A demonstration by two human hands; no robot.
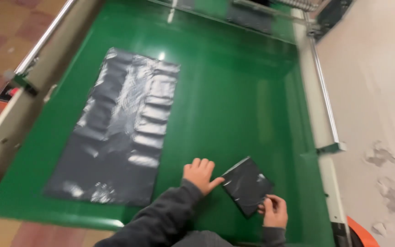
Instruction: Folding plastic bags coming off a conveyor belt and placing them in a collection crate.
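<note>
Viewpoint: looking down from head height onto a glossy green conveyor belt (234,105), with two hands at the bottom edge.

Hands: two, both in dark grey sleeves, entering from 6 o'clock.

Left hand (200,174): open and pressed flat on the green belt, fingers spread toward 12 o'clock, thumb stretched toward 3 o'clock and touching the near-left edge of the small packet.

Right hand (274,211): pinching the lower corner of the small packet between thumb and fingertips, the other fingers curled loosely.

Small packet (247,184): one, dark grey glossy plastic, folded into a small flat square, turned like a diamond, lying on the belt between the two hands at about 5 o'clock in the view.

Large bag (117,130): one, dark grey shiny plastic, spread flat and wrinkled, a long rectangle stretching from about 11 o'clock down to 8 o'clock, well apart from the hands and the packet.

Plastic pieces counted: two in all, one large and unfolded, one small and folded.

Side rails: two, pale metal, one (42,41) at 10 o'clock, one (323,96) at 2 o'clock.

Floor: reddish tiles (1,27) at 9 o'clock, pale scuffed concrete (376,91) at 3 o'clock.

Orange object (360,233): one, curved, only partly seen at 5 o'clock beside the belt frame.
</note>
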